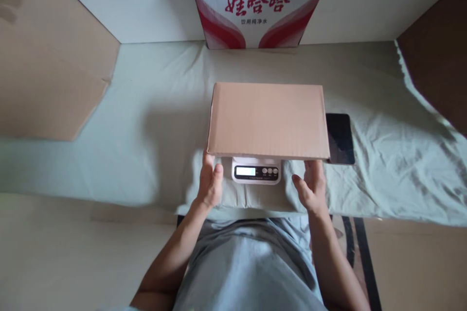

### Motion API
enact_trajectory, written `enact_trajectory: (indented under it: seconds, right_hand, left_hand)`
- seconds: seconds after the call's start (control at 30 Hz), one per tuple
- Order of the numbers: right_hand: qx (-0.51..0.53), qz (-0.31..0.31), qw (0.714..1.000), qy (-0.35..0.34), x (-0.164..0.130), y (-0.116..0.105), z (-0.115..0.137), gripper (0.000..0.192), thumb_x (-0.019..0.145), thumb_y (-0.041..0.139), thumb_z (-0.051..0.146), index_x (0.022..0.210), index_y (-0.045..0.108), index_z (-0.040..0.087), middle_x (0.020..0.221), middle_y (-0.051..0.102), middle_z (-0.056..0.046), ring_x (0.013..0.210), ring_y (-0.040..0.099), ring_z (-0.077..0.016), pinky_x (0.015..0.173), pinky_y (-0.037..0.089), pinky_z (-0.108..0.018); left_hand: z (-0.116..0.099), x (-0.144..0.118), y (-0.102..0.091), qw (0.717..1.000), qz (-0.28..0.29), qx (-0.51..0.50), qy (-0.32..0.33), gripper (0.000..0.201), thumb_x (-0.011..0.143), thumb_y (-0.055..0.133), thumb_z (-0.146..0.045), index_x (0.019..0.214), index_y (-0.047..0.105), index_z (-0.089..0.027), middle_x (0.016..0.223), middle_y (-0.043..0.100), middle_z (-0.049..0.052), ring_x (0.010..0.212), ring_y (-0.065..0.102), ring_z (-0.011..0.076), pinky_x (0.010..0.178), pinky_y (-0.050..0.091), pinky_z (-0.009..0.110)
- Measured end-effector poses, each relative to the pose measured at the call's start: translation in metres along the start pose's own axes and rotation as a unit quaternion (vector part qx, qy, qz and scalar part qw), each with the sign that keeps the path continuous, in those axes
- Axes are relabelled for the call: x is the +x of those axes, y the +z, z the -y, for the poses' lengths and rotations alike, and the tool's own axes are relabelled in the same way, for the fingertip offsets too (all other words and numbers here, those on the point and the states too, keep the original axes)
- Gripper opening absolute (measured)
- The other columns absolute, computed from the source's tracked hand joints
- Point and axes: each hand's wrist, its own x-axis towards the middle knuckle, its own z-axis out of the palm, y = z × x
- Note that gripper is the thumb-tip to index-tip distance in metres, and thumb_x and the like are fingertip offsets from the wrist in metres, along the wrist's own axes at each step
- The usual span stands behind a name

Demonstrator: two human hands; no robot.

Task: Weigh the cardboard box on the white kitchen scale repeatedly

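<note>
A plain brown cardboard box (269, 119) lies level over a white digital kitchen scale (256, 179), hiding its platform. The scale's lit display and buttons show in front of the box; the digits are too faint to read. My left hand (211, 180) is at the box's near left corner, with its fingers going under the edge and its thumb outside. At the near right corner, my right hand (311, 185) reaches beneath the box in the same way. Both hands hold it from below. I cannot tell how much of its weight rests on the scale.
A dark smartphone (341, 139) lies right of the box, partly covered by it. Behind stands a white and red carton (262, 14) against the wall. Large cardboard panels (54, 58) flank the light green cloth (175, 107) on the left and right.
</note>
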Motion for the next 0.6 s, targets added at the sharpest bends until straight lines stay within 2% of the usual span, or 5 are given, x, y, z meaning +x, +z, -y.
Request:
enact_trajectory:
  seconds: [0.1, 0.23, 0.4, 0.5, 0.6]
  right_hand:
    - [0.007, -0.014, 1.0, -0.012, 0.001, 0.0, -0.004, 0.056, 0.075, 0.063, 0.043, 0.128, 0.052, 0.027, 0.133, 0.058, -0.009, 0.138, 0.043, -0.0323, 0.117, 0.031, -0.057]
    - [0.05, -0.056, 0.997, -0.013, 0.011, 0.0, -0.012, 0.062, 0.074, 0.064, 0.044, 0.131, 0.048, 0.026, 0.133, 0.058, -0.009, 0.135, 0.047, -0.0311, 0.116, 0.032, -0.058]
    - [0.005, -0.098, 0.994, 0.036, 0.023, 0.002, -0.021, 0.061, 0.073, 0.063, 0.037, 0.13, 0.049, 0.024, 0.128, 0.06, -0.01, 0.122, 0.055, -0.0282, 0.11, 0.037, -0.056]
    - [-0.072, -0.108, 0.99, 0.061, 0.023, 0.004, -0.023, 0.045, 0.07, 0.059, 0.025, 0.114, 0.057, 0.022, 0.11, 0.064, -0.007, 0.1, 0.06, -0.0249, 0.099, 0.045, -0.054]
    - [-0.128, -0.114, 0.984, 0.057, 0.019, 0.005, -0.025, 0.019, 0.068, 0.055, 0.02, 0.086, 0.061, 0.022, 0.089, 0.062, -0.003, 0.092, 0.058, -0.024, 0.098, 0.046, -0.053]
  left_hand:
    - [0.005, -0.001, 0.001, 1.0, -0.024, -0.004, -0.002, 0.061, 0.09, 0.034, -0.061, 0.145, 0.033, -0.034, 0.149, 0.047, 0.004, 0.146, 0.035, 0.0222, 0.123, 0.029, 0.043]
    - [0.015, 0.011, -0.003, 0.993, -0.113, -0.024, 0.01, 0.057, 0.094, 0.031, -0.055, 0.147, 0.03, -0.035, 0.157, 0.037, 0.002, 0.147, 0.034, 0.0191, 0.122, 0.031, 0.038]
    - [0.042, 0.04, -0.011, 0.985, -0.169, 0.045, 0.014, 0.057, 0.091, 0.046, -0.054, 0.142, 0.041, -0.029, 0.149, 0.047, 0.009, 0.141, 0.043, 0.0228, 0.118, 0.035, 0.039]
    - [0.057, 0.046, -0.01, 0.983, -0.174, 0.056, 0.027, 0.061, 0.085, 0.059, -0.05, 0.14, 0.041, -0.03, 0.147, 0.047, 0.011, 0.136, 0.048, 0.0244, 0.115, 0.04, 0.041]
    - [0.059, 0.044, -0.008, 0.984, -0.159, 0.073, 0.028, 0.057, 0.084, 0.061, -0.043, 0.137, 0.044, -0.027, 0.141, 0.05, 0.013, 0.132, 0.051, 0.0252, 0.112, 0.042, 0.043]
